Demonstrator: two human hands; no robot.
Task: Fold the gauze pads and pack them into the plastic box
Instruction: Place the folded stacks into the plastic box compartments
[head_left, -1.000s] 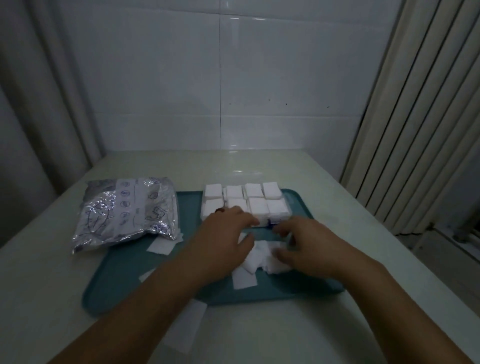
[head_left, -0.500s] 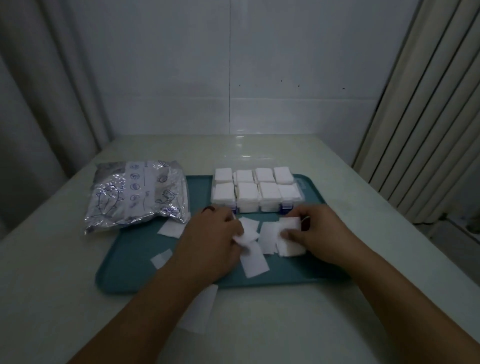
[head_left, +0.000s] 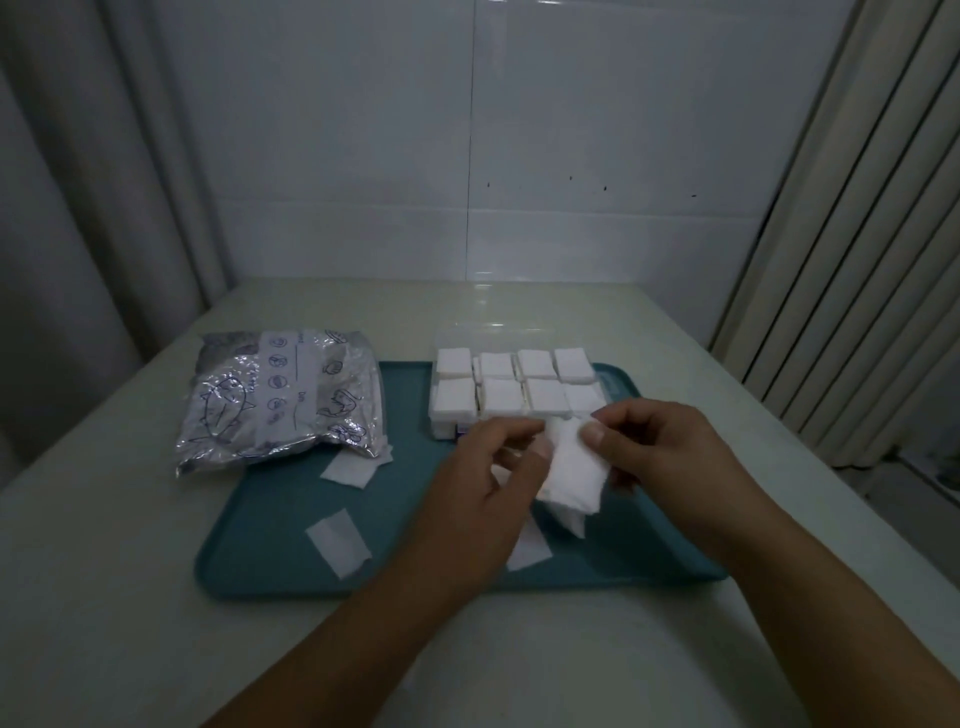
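Both pinching now: left hand (head_left: 485, 483) and right hand (head_left: 657, 449) clamped on soft white gauze pad (head_left: 571, 470), lifted just short of clear compartmented plastic box (head_left: 511, 387). Limp, featherlight, floppy; best gripped at corners.
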